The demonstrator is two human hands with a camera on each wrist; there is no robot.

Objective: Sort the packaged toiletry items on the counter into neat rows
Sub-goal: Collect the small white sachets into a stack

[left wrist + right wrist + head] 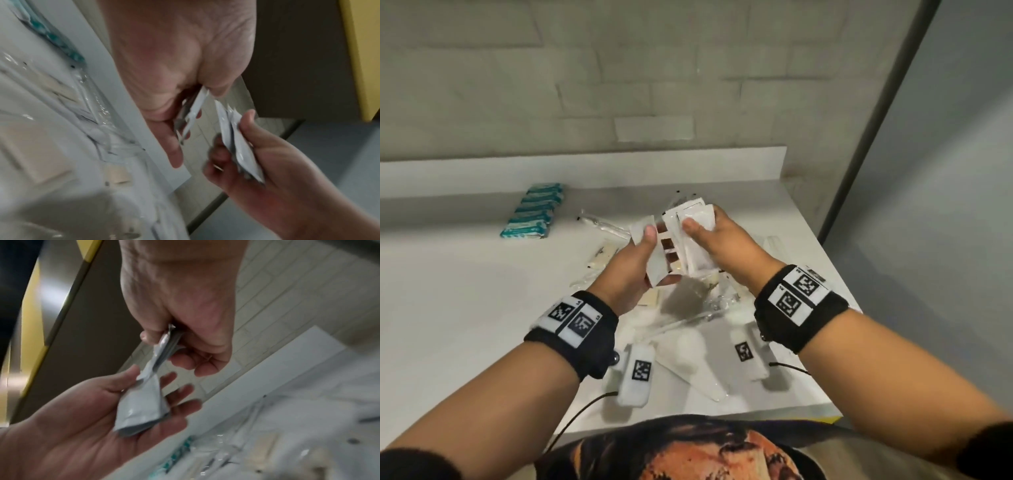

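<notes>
Grey block wall (619,68) behind a white desk (448,291) w/ a raised back ledge; desk's right edge meets a grey panel. Both hands are up over the desk's middle, close together, each w/ a black wristband carrying printed marker squares. Left hand (633,270) holds a small stack of white sachets (642,228), thumb pressed on top, fingers spread under them; right wrist view shows the stack lying across its palm. Right hand (717,240) pinches a second, fanned bunch of white sachets (693,219) btwn thumb and curled fingers. The two bunches are just beside each other, corners nearly touching; can't tell if they actually meet. At the desk's far left, well apart from the hands, a row of teal-and-white packets (532,214) lies side by side, running toward the back ledge. Below and around the hands is a loose pile of clear-wrapped items (709,301): thin sticks in clear sleeves, a few beige flat packets (602,255) to the left of the left hand. Nearer the body, white bottle-like pieces (691,346) lie blurred on the desk; can't tell what they are. White camera modules w/ marker squares hang under each wrist, black cables trailing. Wrist views are motion-blurred.
</notes>
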